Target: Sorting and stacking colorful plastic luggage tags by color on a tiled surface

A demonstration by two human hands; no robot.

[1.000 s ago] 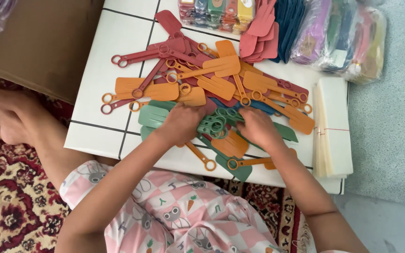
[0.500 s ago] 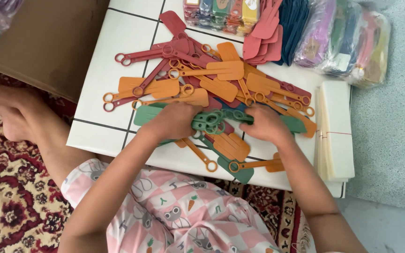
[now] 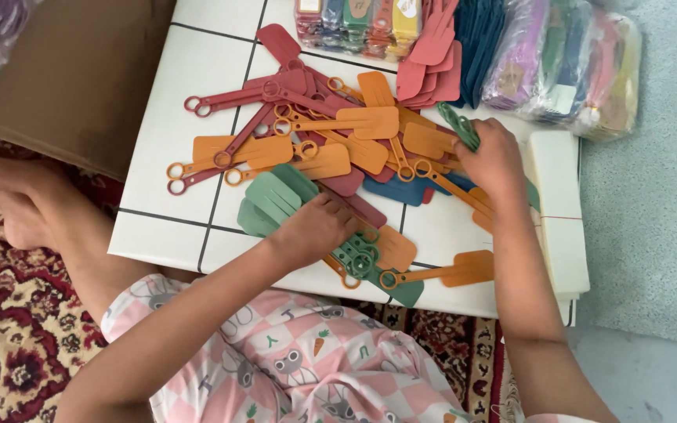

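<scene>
My left hand [image 3: 319,227] is pressing the green tags [image 3: 276,200] flat on the near bench [image 3: 162,102]; my right hand [image 3: 497,160] is pinching one green tag [image 3: 459,127]. Tangled loops could drag neighbouring orange tags [image 3: 370,121] off.

You've got one view only, the head camera, looking almost straight down and slightly forward from above your lap. It sits close: the white table [image 3: 197,94] fills most of the frame, far edge cut off at the top. Your knees and the rug [image 3: 9,345] show near, grey floor [image 3: 652,196] to the right. No second view to overlap.
</scene>
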